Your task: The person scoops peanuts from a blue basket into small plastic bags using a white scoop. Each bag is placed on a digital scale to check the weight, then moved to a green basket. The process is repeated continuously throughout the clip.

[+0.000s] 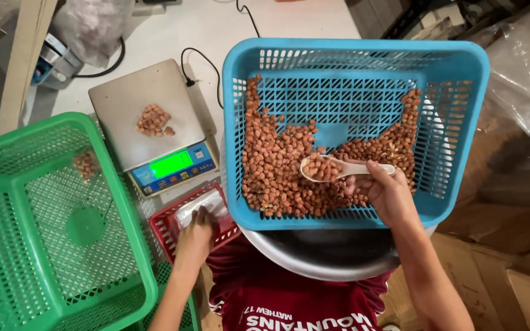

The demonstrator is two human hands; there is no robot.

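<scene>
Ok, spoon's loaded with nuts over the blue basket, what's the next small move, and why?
Probably carry the spoon in the right hand left to the scale and tip it onto the small pile of nuts there. The left hand rests on a clear bag in the red basket.

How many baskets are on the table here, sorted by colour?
Blue basket, holding the nuts that the right hand scoops with a white spoon: 1
Green basket, beside the scale: 1
Red basket, small, under the left hand: 1
Total: 3
</scene>
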